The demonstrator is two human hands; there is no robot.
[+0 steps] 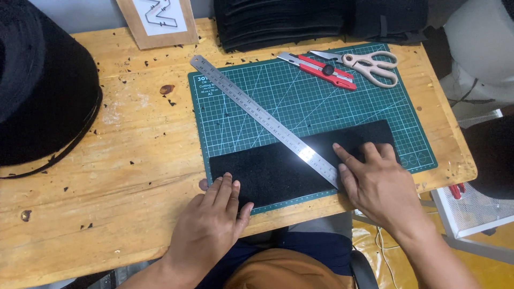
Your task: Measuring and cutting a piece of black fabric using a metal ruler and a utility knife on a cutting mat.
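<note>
A black felt strip [278,168] lies along the near edge of a green cutting mat [316,101]. A long steel ruler [257,115] runs diagonally from the mat's far left corner down across the strip. My left hand [211,227] rests flat on the strip's near left corner, fingers together. My right hand [375,184] lies flat on the strip's right part, its fingers touching the ruler's lower end. Neither hand grips anything.
A red utility knife [321,69] and beige-handled scissors [369,65] lie at the mat's far right. Stacked black fabric [284,21] sits at the back, a large black roll [43,85] at left, a framed card [158,21] behind. Black scraps dot the wooden table [107,176].
</note>
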